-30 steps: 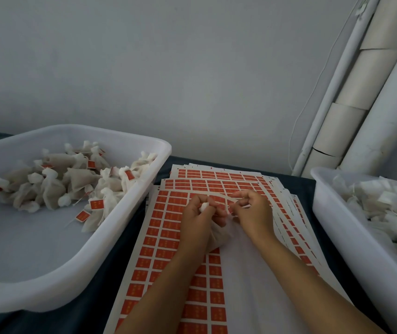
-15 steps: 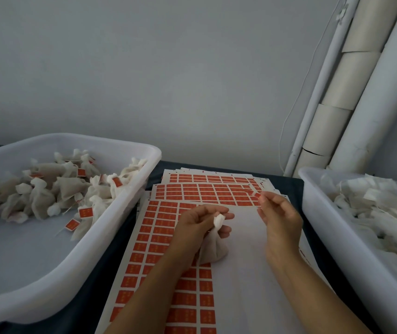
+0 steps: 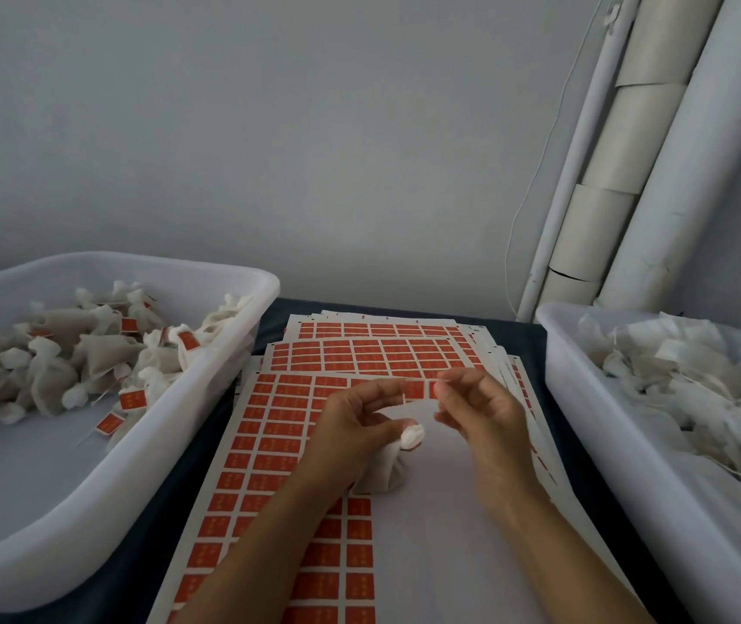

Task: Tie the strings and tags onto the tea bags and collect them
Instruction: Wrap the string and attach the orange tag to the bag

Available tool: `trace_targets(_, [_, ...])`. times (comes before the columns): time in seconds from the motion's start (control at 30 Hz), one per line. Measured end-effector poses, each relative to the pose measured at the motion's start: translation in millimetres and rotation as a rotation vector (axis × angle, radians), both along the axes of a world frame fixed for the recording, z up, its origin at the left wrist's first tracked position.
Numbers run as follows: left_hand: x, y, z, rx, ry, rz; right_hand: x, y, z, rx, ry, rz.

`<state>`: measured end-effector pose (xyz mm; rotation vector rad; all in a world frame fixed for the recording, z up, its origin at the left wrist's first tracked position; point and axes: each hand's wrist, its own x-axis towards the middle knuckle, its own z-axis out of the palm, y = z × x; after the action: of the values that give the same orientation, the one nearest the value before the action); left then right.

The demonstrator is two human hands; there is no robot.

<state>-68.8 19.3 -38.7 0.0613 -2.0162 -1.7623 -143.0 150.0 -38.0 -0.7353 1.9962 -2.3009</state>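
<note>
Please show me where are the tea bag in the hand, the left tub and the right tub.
tea bag point(image 3: 411, 436): head view, on its gathered white top.
left tub point(image 3: 206, 270): head view, on its far rim.
right tub point(image 3: 585, 425): head view, on its near side wall.

Dark table point(image 3: 521, 340) carries 2 white tubs point(image 3: 206, 398) point(image 3: 594, 425) and tag sheets point(image 3: 373, 353).

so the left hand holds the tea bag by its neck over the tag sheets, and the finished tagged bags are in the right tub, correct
Not quite. The left hand does hold the tea bag by its neck over the tag sheets, but the finished tagged bags lie in the left tub, not the right. The right tub holds white bags with no red tags showing. The head view shows this.
</note>
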Motion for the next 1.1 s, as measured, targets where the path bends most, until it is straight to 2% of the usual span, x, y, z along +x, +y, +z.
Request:
trace_targets(0.17, [0.0,2.1,1.1,-0.035,0.037,-0.016,3.3,-5.3,-2.9,0.15,0.088,-0.025])
trace_targets(0.67, [-0.6,2.3,-0.7,-0.076,0.043,-0.028,3.6,-4.8,-3.2,0.19,0.086,-0.043])
trace_targets(1.1, [-1.1,2.8,-3.3,-0.028,0.071,-0.05,3.7,-5.1,-2.8,0.203,0.098,-0.072])
